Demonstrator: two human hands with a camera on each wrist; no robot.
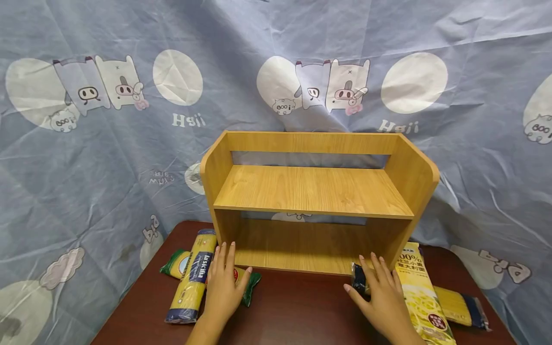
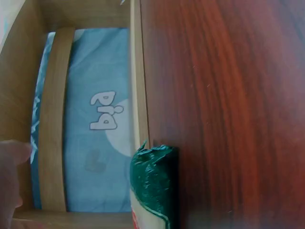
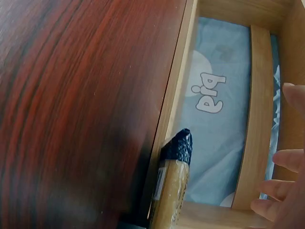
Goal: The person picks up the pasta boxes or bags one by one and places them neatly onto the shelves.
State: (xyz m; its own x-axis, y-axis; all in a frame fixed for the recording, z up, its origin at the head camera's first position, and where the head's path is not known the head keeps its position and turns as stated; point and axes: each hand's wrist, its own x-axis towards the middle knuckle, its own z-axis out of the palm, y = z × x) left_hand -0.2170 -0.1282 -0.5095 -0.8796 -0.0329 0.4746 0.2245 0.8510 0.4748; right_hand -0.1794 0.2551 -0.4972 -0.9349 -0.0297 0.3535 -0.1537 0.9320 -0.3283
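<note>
My left hand [image 1: 226, 282], fingers spread and straight, is over a green-ended pasta pack [image 1: 253, 287] near the shelf's front left. A yellow-and-blue spaghetti pack [image 1: 194, 278] lies across that pack, just left of the hand. My right hand [image 1: 381, 297] is likewise spread above a dark-ended spaghetti pack [image 1: 457, 306], which passes under a larger yellow noodle pack [image 1: 420, 292]. Neither hand grips anything; whether they touch the packs cannot be told. In the wrist views, only some fingers [image 2: 14, 152] of the left and fingers [image 3: 281, 188] of the right show.
A two-tier wooden shelf [image 1: 310, 189] stands at the back of the dark red-brown table [image 1: 302, 306]. Both tiers show bare boards. A blue-grey cloth [image 1: 241, 72] with cartoon prints hangs behind and to the sides.
</note>
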